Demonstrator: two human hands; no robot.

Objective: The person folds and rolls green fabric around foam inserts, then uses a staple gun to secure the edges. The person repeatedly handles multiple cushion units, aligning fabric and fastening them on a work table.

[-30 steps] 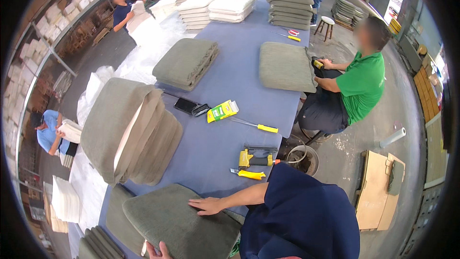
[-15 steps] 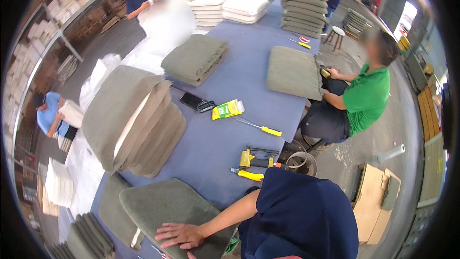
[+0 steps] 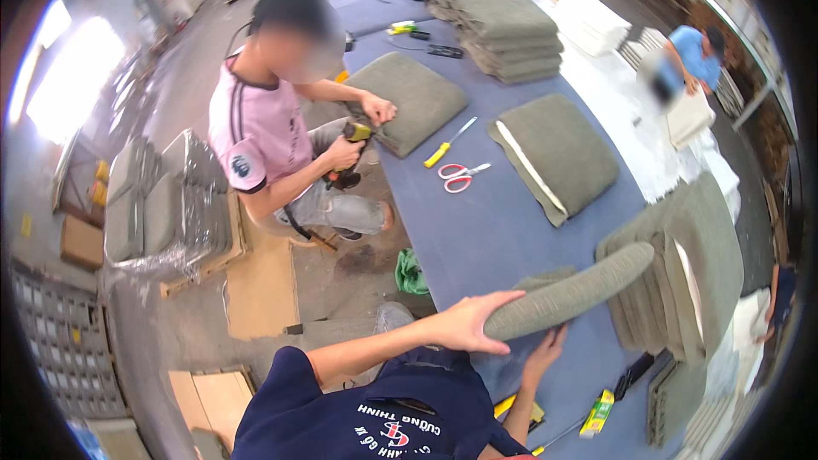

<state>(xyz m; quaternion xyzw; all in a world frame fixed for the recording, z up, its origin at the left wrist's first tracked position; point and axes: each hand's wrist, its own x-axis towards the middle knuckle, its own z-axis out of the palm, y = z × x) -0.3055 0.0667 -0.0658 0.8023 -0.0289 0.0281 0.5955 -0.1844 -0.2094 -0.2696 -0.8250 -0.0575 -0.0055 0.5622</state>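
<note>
A grey-green upholstered cushion is tilted up on its side above the blue-grey work table. My left hand grips its near end, thumb and fingers spread around the edge. My right hand holds it from below, its fingertips against the underside. Another grey-green cushion with a white strip along one side lies on the table beyond. Right of my hands stands a stack of such cushions, white edging showing between the layers. A yellow tool is partly hidden behind my right forearm.
Red-handled scissors and a yellow-handled tool lie ahead. At the table's left edge, a seated co-worker holds a yellow-black power tool against a cushion. A yellow-green box lies near right; green cloth hangs below the edge.
My view has swung left. My left hand, spread flat on a lying cushion before, now grips a cushion's end. The held cushion is raised and tilted, and my right hand now shows beneath it.
</note>
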